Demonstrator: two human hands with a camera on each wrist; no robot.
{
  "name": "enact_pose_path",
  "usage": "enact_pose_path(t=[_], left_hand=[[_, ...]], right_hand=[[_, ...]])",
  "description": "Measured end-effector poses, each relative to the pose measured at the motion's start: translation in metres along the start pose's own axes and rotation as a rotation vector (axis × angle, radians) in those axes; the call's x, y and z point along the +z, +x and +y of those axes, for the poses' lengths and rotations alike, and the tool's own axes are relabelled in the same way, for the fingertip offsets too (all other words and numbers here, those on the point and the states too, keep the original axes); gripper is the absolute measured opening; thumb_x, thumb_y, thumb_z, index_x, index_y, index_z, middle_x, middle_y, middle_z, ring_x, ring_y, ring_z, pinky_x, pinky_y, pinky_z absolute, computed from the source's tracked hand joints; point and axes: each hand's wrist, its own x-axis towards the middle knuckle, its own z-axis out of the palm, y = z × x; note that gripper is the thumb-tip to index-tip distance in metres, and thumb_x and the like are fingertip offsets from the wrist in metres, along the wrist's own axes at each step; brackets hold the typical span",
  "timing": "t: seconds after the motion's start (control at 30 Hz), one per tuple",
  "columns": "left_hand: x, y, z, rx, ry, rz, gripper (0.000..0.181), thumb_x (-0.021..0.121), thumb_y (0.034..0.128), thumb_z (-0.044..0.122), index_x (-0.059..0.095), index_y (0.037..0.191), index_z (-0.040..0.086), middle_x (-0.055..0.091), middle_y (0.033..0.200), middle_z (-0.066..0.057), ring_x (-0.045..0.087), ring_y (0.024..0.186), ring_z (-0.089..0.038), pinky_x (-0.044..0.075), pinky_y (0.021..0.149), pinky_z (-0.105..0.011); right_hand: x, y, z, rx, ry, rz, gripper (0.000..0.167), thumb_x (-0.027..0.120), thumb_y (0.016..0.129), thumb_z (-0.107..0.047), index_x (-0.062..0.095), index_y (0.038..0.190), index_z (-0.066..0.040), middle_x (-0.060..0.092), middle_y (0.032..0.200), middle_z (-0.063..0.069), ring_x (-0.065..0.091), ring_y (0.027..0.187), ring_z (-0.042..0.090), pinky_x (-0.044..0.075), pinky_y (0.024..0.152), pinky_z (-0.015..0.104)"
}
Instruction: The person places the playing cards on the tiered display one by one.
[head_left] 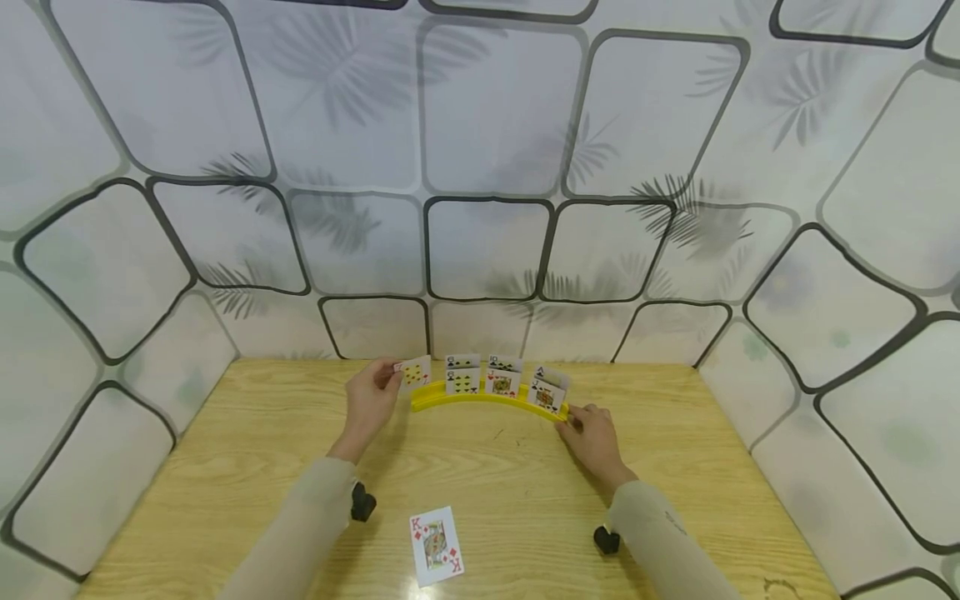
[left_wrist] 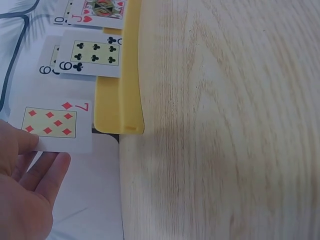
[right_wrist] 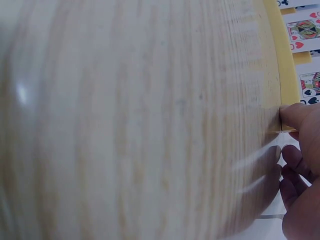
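Observation:
My left hand (head_left: 371, 398) pinches a seven of diamonds (left_wrist: 50, 125) between thumb and fingers, just off the left end of a curved yellow card holder (head_left: 465, 396). My right hand (head_left: 597, 442) grips the holder's right end, with the thumb (right_wrist: 295, 114) at its front edge. Standing in the holder are a six of clubs (left_wrist: 92, 54), a jack of hearts (head_left: 502, 383) and a jack of spades (head_left: 547, 396). Behind each of these stands another card: a six, a ten (head_left: 505, 362) and an ace (head_left: 551, 375), each partly hidden.
A king of diamonds (head_left: 437, 546) lies face up on the wooden table (head_left: 510, 492), nearer to me than the holder. Patterned walls (head_left: 487, 250) enclose the table at the back and both sides.

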Motion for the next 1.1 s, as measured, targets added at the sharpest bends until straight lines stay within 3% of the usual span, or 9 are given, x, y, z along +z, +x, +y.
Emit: enact_pose_path(t=[0.5, 1.1], left_hand=[[0.014, 0.002, -0.008, -0.028, 0.001, -0.034, 0.02, 0.071, 0.0969, -0.002, 0.073, 0.117, -0.003, 0.078, 0.106, -0.025, 0.077, 0.095, -0.042, 0.064, 0.087, -0.053], [0.015, 0.005, -0.007, -0.026, 0.0, -0.087, 0.02, 0.071, 0.0971, -0.001, 0.073, 0.117, -0.004, 0.077, 0.104, -0.024, 0.076, 0.093, -0.037, 0.065, 0.085, -0.048]], right_hand=[[-0.001, 0.0, 0.0, -0.009, -0.008, 0.004, 0.05, 0.077, 0.097, -0.024, 0.066, 0.136, 0.007, 0.06, 0.092, 0.009, 0.045, 0.088, 0.025, 0.037, 0.072, 0.032], [0.0, 0.001, 0.002, -0.014, 0.001, 0.0, 0.051, 0.077, 0.098, -0.025, 0.066, 0.137, 0.005, 0.062, 0.095, 0.009, 0.045, 0.088, 0.024, 0.039, 0.073, 0.032]])
